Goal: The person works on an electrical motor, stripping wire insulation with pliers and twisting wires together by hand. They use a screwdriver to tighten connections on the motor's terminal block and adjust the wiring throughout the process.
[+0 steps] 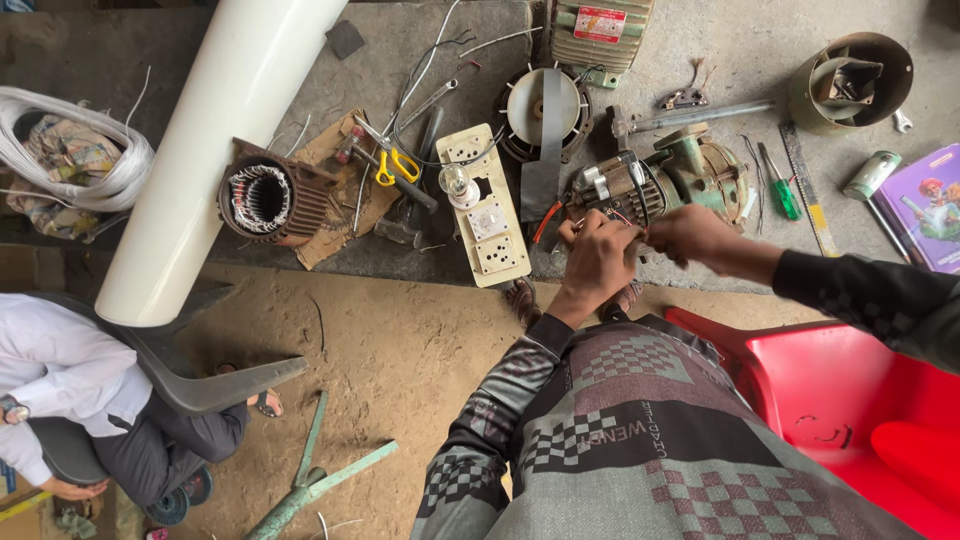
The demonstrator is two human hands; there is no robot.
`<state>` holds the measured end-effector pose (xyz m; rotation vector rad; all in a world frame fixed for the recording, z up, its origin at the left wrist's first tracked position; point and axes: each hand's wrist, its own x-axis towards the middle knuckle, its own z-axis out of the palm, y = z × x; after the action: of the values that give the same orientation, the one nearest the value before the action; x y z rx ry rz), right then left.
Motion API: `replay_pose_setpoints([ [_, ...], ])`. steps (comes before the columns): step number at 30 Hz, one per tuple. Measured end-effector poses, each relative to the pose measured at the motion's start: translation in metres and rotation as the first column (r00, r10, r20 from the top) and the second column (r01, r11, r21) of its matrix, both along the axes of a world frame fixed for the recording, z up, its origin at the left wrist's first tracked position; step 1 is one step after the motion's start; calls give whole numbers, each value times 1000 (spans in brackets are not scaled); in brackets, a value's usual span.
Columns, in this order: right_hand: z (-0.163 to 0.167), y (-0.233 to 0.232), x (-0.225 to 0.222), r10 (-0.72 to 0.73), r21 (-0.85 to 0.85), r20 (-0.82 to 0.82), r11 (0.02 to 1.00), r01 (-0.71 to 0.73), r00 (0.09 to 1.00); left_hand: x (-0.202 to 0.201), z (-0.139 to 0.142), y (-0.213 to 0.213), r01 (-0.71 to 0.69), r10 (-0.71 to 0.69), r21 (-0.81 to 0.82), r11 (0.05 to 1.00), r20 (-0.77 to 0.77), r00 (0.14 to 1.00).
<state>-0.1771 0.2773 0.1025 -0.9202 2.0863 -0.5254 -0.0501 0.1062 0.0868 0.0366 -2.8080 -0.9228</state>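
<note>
A green pump motor with its wiring end exposed lies on the grey concrete bench. My left hand and my right hand meet right in front of it, fingers pinched on thin wires that come out of the motor. A red wire hangs off to the left of my left hand. Whether either hand also holds a tool is hidden by the fingers.
A cream switchboard with a bulb, yellow-handled scissors, a wound stator, a round fan cover, a green screwdriver, a steel ruler and a tin lie on the bench. White pipe leans left. Red plastic chair right. Another person sits lower left.
</note>
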Motion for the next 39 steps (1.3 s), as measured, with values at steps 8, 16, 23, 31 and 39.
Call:
replay_pose_setpoints([
  [8, 34, 18, -6, -9, -185, -413, 980, -74, 911, 1, 18, -17, -29, 28, 151, 988, 8, 1000],
  [16, 58, 0, -2, 355, -93, -791, 735, -671, 498, -7, 12, -18, -24, 22, 183, 983, 13, 1000],
  [23, 11, 7, 6, 332, -80, -749, 814, -575, 574, -4, -1, -15, -38, 28, 189, 981, 57, 998],
  [31, -14, -5, 29, -503, -15, 443, 824, 567, 742, 7, 5, -14, 39, -51, -85, 996, -142, 989],
  [39, 42, 6, 35, -136, -432, -599, 885, -175, 789, 4, 17, -29, -48, 60, 234, 971, -44, 997],
])
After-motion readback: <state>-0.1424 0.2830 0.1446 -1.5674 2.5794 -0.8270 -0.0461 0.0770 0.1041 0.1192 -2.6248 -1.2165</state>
